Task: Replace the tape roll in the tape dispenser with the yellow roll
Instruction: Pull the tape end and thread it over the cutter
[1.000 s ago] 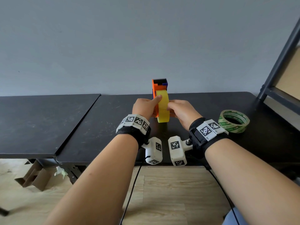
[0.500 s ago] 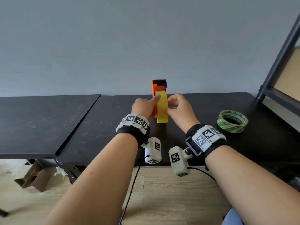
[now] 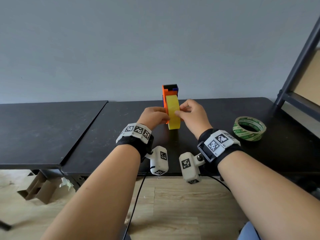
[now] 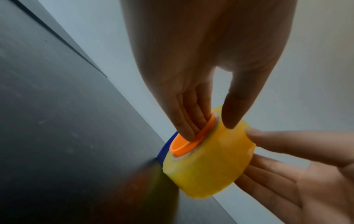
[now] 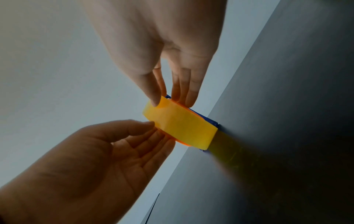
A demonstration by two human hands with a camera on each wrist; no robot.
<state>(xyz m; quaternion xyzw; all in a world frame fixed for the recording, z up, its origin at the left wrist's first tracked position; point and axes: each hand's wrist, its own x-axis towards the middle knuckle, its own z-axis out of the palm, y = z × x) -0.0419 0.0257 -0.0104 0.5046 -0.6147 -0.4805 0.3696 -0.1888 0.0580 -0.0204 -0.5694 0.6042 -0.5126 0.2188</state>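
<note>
**Yellow roll seated in the dispenser, held from both sides**

The yellow roll point(image 3: 173, 113) stands on edge on the black table point(image 3: 107, 135), mounted on the orange hub point(image 4: 191, 139) of the tape dispenser point(image 3: 170, 90), whose orange and blue body rises upright behind it, its black cutter end on top. The left hand point(image 3: 153, 116) holds the roll's left side: straight fingers point(image 4: 189, 121) press flat on the hub while the thumb lies on the yellow outer band, so the hand pinches hub and roll between them. The right hand point(image 3: 192, 115) meets the roll from the right; its thumb point(image 5: 151, 91) rests on the upper edge of the band and its fingers, nearly straight, touch the far face. Whether this hand grips the roll or merely touches it cannot be told. A green-printed tape roll point(image 3: 250, 128) lies flat on the table, well apart to the right. A dark shelf frame point(image 3: 299, 66) stands at the right edge.
</note>
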